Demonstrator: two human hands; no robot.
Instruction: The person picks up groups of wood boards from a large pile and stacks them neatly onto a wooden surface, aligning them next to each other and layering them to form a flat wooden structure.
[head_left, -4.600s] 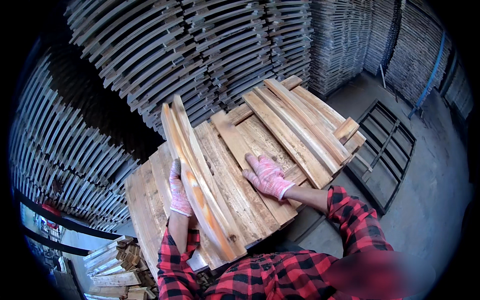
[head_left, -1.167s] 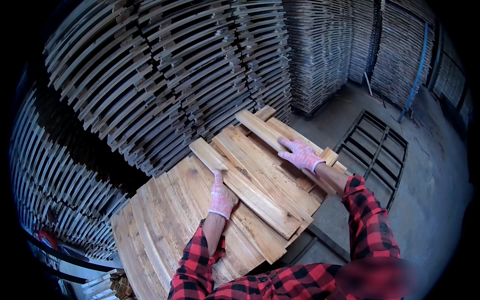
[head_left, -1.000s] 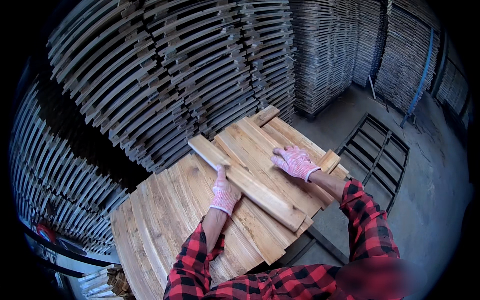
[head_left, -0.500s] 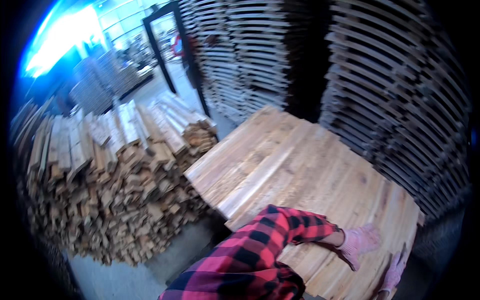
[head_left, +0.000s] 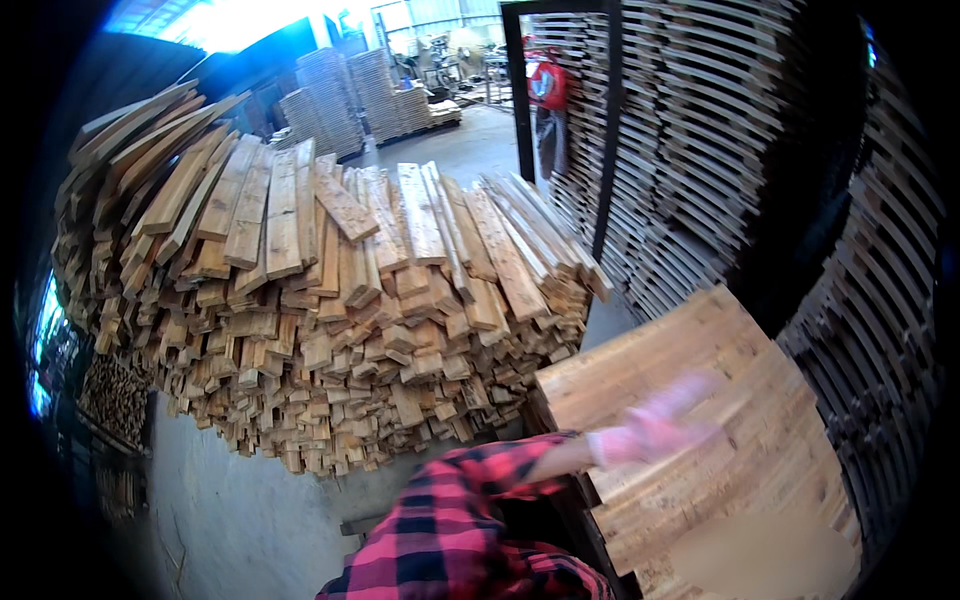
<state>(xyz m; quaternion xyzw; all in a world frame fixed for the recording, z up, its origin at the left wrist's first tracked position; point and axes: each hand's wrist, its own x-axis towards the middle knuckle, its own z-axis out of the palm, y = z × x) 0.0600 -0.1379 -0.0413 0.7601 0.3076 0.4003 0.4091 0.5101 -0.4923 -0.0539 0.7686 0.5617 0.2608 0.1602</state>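
Note:
My left hand (head_left: 652,428), in a pink glove with a red and black checked sleeve (head_left: 440,515) behind it, is over the left part of a layer of wooden boards (head_left: 740,450). Motion smears the glove, but its fingers look stretched out and apart, with nothing held. Whether the palm touches the wood I cannot tell. The boards lie side by side like a flat top. My right hand is out of view. A hazy patch blurs the near right part of the boards.
To the left rises a big pile of loose planks (head_left: 340,320), some ends jutting toward me. Tall stacks of spaced slats (head_left: 690,130) stand along the right. A dark metal frame (head_left: 610,130) is upright behind, with a person in red (head_left: 546,85) beyond it. Concrete floor (head_left: 240,520) shows below the pile.
The view has swung left, bringing more of the plank pile into sight. My left hand has moved toward the boards' left side. My right hand has left the picture.

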